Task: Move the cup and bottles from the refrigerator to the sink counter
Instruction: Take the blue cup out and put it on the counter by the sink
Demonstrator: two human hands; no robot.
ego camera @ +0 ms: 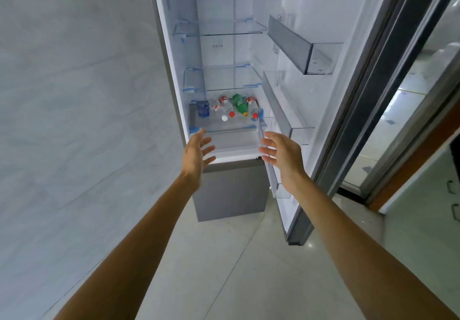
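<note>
The refrigerator stands open in front of me. On its lowest glass shelf a blue cup stands upright at the left. Beside it lie several bottles: a clear one with a white cap, a clear one with a red cap, a green one with a yellow cap and another red-capped one at the right. My left hand and my right hand are stretched out in front of that shelf, fingers spread, holding nothing and apart from the bottles.
The open fridge door with clear door bins stands close to my right arm. A grey tiled wall fills the left. The two upper glass shelves hold nothing. A dark-framed doorway and a cabinet front are at the right.
</note>
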